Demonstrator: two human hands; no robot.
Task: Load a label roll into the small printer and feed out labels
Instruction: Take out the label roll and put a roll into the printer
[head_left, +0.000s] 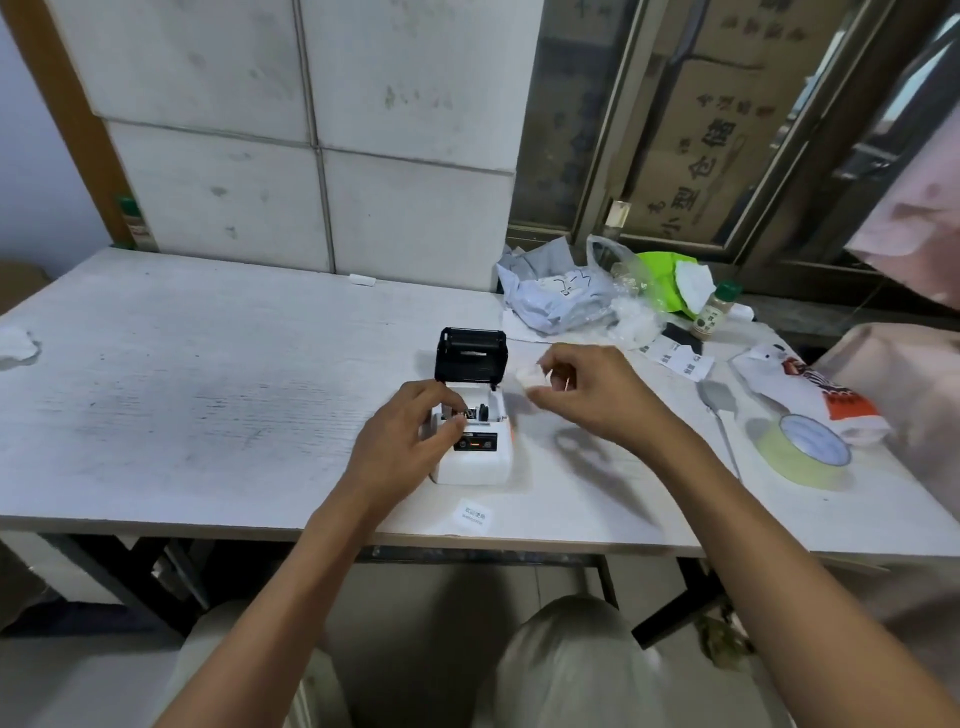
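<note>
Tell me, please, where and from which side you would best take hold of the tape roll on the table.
Grip the tape roll across its wall, fingers outside, thumb in the open core, coming from above on its near side. It lies flat with the hole up, so the rim is the only part standing free, and the right hand is the nearer one. The bag looks to crowd its far edge.

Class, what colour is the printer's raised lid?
Black; the lid stands open above the white printer, clearest in the head view.

Cardboard box (711, 156) behind window: "小型仓储". Other print illegible.
</note>
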